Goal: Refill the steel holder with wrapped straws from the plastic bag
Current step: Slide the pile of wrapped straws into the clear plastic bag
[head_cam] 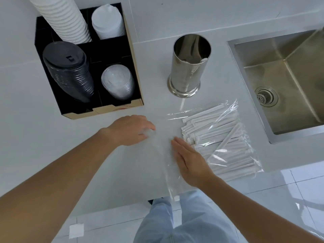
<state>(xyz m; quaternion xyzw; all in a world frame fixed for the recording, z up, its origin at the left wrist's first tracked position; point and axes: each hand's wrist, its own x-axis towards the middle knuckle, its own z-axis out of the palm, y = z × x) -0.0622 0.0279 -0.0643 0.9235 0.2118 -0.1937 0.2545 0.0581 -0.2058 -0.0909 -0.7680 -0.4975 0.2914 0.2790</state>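
1. Two bare hands work at the open, empty end of the plastic bag (217,137), which lies flat on the counter (52,120) in front of the steel holder (188,65). The left hand (130,129) has its fingers curled around a bunch of clear film; the right hand (190,159) lies flat and open on the film, gripping nothing, its fingertips just beside the near ends of the wrapped straws (219,135).
2. The bag's near end hangs over the counter edge. A pull towards the person could drag the whole bag off and spill straws on the floor.
3. The film is thin and slippery. The left hand's pinch may slide, or the mouth may stay stuck shut, so the right hand cannot get inside.
4. The straws lie loosely crossed in the bag. A handful grabbed unevenly would likely fan out, catch on the holder's rim and drop beside it.
5. The holder looks nearly empty, with something pale low inside, and stands tall on a narrow base. A sideways knock while loading could tip it towards the sink (287,71) nearby.
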